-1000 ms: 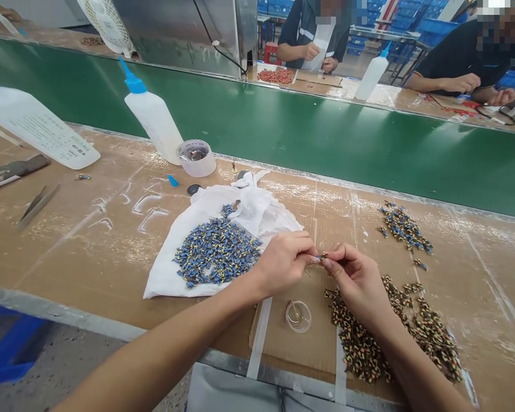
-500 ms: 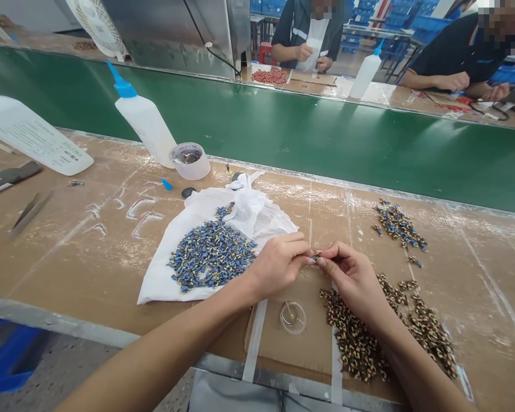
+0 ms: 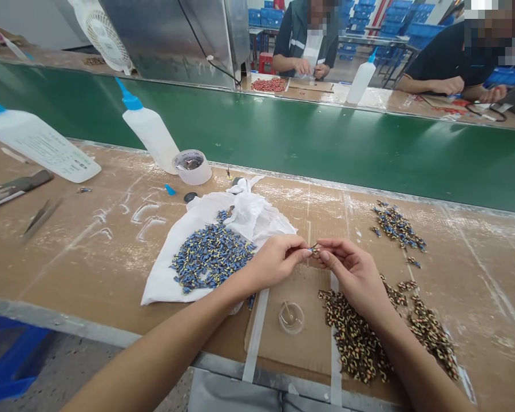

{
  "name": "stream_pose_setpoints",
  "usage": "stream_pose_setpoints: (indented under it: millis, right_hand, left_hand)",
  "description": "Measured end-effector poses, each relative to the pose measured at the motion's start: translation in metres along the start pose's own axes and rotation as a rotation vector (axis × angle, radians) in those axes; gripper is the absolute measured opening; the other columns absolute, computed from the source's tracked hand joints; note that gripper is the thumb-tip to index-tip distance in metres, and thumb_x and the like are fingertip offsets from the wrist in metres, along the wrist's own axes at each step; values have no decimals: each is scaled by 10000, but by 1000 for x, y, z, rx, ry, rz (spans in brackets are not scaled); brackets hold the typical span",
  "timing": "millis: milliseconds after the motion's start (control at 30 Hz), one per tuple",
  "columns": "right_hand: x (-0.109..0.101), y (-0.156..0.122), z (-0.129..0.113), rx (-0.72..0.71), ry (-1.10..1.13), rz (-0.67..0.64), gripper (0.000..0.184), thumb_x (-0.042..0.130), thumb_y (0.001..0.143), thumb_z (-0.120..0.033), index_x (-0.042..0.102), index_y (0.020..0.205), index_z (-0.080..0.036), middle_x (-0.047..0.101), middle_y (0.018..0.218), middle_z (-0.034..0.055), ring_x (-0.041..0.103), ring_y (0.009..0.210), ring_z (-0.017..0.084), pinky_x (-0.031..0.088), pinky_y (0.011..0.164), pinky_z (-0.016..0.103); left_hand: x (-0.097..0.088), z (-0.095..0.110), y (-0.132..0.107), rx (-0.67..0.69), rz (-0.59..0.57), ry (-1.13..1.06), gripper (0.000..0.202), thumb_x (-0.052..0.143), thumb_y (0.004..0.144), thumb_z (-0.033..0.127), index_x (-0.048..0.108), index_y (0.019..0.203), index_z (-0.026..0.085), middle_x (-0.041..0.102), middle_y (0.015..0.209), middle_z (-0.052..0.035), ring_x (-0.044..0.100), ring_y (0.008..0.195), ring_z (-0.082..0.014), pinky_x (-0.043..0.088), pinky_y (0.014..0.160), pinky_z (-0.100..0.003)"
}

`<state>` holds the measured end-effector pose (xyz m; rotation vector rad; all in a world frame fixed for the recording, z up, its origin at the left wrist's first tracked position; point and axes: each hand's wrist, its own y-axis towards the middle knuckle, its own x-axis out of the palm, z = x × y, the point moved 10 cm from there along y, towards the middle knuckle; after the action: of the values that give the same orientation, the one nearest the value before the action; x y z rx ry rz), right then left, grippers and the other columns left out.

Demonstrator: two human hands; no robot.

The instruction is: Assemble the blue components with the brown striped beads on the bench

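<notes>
My left hand (image 3: 278, 260) and my right hand (image 3: 352, 269) meet over a cardboard pad (image 3: 300, 343), fingertips almost touching. Between them is a tiny blue and dark piece (image 3: 314, 250), pinched by both hands; its exact kind is too small to make out. Left of my left hand, many small blue and yellow pieces (image 3: 210, 252) lie on a white cloth (image 3: 158, 280). Under and beside my right wrist spreads a pile of small brown and yellow pieces (image 3: 356, 337). A small clear cup (image 3: 292, 318) with a thin stick in it stands on the pad.
Farther right lies a small heap of blue pieces (image 3: 397, 226). Bottles (image 3: 150, 129), a tape roll (image 3: 192, 167) and tweezers (image 3: 40, 220) occupy the left side. Beyond a green belt (image 3: 283, 137), two people work with their hands at another bench, near a white bottle (image 3: 361, 80).
The fingers of my right hand have straightened somewhat, and the tiny piece between my hands has turned slightly. The whole view has shifted a little.
</notes>
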<state>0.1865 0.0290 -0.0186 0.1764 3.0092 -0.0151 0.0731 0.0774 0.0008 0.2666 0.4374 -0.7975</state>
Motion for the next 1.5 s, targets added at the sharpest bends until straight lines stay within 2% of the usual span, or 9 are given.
stream_pose_setpoints:
  millis: [167, 300, 433, 567, 700, 900, 1067, 1267, 1500]
  right_hand:
    - [8, -5, -32, -266, -193, -83, 182, 569, 911, -232, 632, 1082, -229, 630, 1057, 72, 617, 955, 193, 526, 813, 350]
    - [6, -7, -41, -338, -264, -82, 110, 580, 906, -208, 661, 980, -225, 641, 1027, 64, 607, 974, 202, 499, 822, 350]
    - [4, -4, -28, -244, -240, -71, 82, 607, 897, -254, 668, 942, -222, 659, 955, 50, 622, 886, 190, 503, 775, 328]
    - [3, -2, -7, -61, -97, -56, 131, 653, 866, -315, 672, 933, -204, 689, 894, 42, 639, 811, 173, 522, 738, 297]
    - [5, -1, 2, 25, 24, -59, 180, 686, 836, -341, 677, 942, -195, 706, 882, 37, 649, 820, 162, 531, 749, 272]
    - [3, 0, 5, 32, 17, -33, 178, 678, 842, -354, 684, 923, -196, 697, 863, 26, 636, 784, 142, 512, 727, 247]
    - [10, 0, 15, 80, -16, -77, 205, 662, 850, -381, 672, 906, -185, 678, 791, 21, 606, 717, 135, 483, 653, 231]
    - [17, -1, 22, 74, -54, -133, 203, 596, 897, -373, 625, 854, -176, 671, 761, 33, 609, 695, 143, 498, 660, 249]
    - [22, 0, 18, 39, -181, -211, 179, 550, 912, -302, 561, 774, -188, 657, 751, 26, 616, 689, 150, 506, 647, 256]
  left_hand:
    - [17, 1, -6, -54, -240, -351, 278, 438, 942, 354, 567, 807, 148, 493, 686, 23, 461, 631, -101, 371, 617, -225]
    - [27, 5, -12, -60, -342, -439, 326, 395, 966, 393, 570, 853, 143, 504, 696, 17, 457, 606, -87, 363, 584, -206]
    - [23, 7, -11, -15, -298, -320, 292, 373, 978, 353, 535, 841, 153, 498, 704, 20, 465, 635, -94, 372, 614, -212]
    - [14, 12, -8, 50, -206, -93, 245, 400, 965, 277, 483, 765, 165, 466, 667, 37, 443, 626, -96, 336, 604, -216]
    - [12, 12, -7, 79, -165, 8, 250, 374, 966, 226, 495, 757, 159, 487, 658, 32, 451, 623, -99, 334, 612, -223]
    - [9, 9, -5, 113, -135, 115, 269, 394, 945, 203, 526, 715, 155, 475, 628, 30, 440, 608, -106, 334, 612, -230]
    - [8, 5, -5, 142, -128, 220, 265, 416, 922, 174, 539, 689, 152, 530, 633, 13, 457, 611, -113, 338, 614, -225]
    - [14, 0, -5, 157, -123, 324, 192, 451, 859, 109, 599, 741, 146, 652, 738, -31, 553, 690, -144, 362, 638, -238]
    - [27, -7, -3, 144, -172, 507, 153, 465, 769, 88, 584, 707, 161, 652, 715, -28, 569, 679, -169, 340, 595, -259]
